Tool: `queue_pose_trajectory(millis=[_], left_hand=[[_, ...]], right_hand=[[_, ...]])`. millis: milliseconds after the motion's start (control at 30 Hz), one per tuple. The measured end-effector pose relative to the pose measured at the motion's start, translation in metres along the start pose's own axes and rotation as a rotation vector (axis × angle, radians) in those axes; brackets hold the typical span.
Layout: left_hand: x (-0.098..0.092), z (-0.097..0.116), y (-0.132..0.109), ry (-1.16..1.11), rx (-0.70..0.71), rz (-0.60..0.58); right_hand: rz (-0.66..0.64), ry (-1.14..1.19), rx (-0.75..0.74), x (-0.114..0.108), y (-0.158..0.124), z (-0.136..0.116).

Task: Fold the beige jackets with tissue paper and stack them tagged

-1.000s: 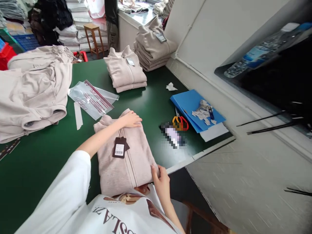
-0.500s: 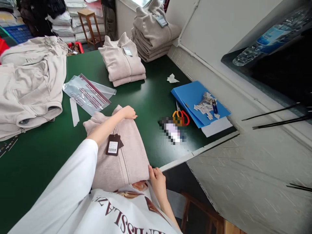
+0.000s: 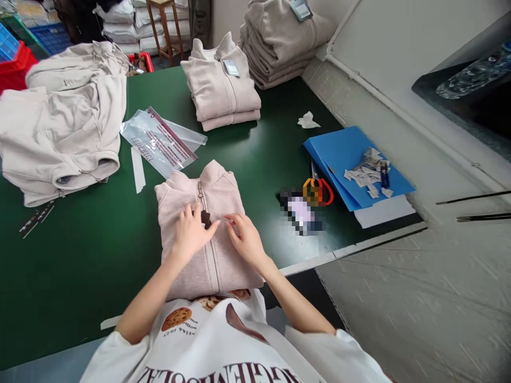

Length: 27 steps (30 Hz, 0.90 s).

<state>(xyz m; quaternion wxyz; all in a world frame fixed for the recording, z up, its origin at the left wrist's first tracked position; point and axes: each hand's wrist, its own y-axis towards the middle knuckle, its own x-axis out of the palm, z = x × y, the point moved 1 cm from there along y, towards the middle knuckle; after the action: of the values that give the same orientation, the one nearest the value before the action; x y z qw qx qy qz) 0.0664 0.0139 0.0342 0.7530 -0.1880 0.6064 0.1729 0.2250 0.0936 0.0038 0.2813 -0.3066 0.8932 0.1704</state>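
A folded pale pink zip-up jacket (image 3: pixel 229 189) lies at the near edge of the green table, collar away from me. My left hand (image 3: pixel 192 232) rests on its front, left of the zip, fingers spread. It mostly covers a dark hang tag (image 3: pixel 205 218), of which only a corner shows. My right hand (image 3: pixel 245 238) is over the jacket just right of the zip, fingers apart and slightly bent, holding nothing I can see. Beyond the jacket lies a clear plastic bag (image 3: pixel 157 141) with dark red print.
Folded tagged jackets (image 3: pixel 223 90) sit farther back, beside a taller grey-brown stack (image 3: pixel 275 48). Loose light garments (image 3: pixel 88 117) spread on the left. To the right are orange-handled scissors (image 3: pixel 319 190), a blurred-out object (image 3: pixel 301 213) and a blue folder (image 3: pixel 339 159) with paper scraps.
My left hand has come back from the jacket's collar end to the tag. My right hand has moved from the near right corner onto the front. The view has shifted.
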Motion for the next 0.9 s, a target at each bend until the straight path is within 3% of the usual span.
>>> queue_pose_trajectory(millis=[133, 300, 400, 500, 633, 767, 833, 900], left_hand=[[0.018, 0.019, -0.012, -0.044, -0.068, -0.030], [0.005, 0.022, -0.023, -0.039, -0.107, -0.078], [0.000, -0.008, -0.044, -0.077, -0.112, 0.042], [0.014, -0.061, -0.070, -0.151, -0.318, 0.167], [0.052, -0.115, -0.077, -0.697, -0.564, -0.042], [0.065, -0.121, -0.047, -1.257, -0.686, -0.052], [0.060, -0.116, -0.032, -1.422, -0.731, -0.052], [0.055, -0.111, -0.024, -1.444, -0.739, -0.039]], right_hand=[[0.043, -0.032, 0.011, 0.013, 0.020, 0.007], [0.083, -0.050, 0.039, 0.013, 0.011, 0.022], [0.171, -0.029, 0.174, 0.016, -0.010, 0.043], [0.117, 0.179, 0.446, 0.019, -0.033, 0.067], [-0.043, 0.462, 0.640, 0.021, -0.044, 0.078], [-0.170, 0.603, 0.610, 0.021, -0.028, 0.071], [-0.109, 0.487, 0.546, 0.019, -0.014, 0.068], [0.055, 0.262, 0.417, 0.015, 0.001, 0.064]])
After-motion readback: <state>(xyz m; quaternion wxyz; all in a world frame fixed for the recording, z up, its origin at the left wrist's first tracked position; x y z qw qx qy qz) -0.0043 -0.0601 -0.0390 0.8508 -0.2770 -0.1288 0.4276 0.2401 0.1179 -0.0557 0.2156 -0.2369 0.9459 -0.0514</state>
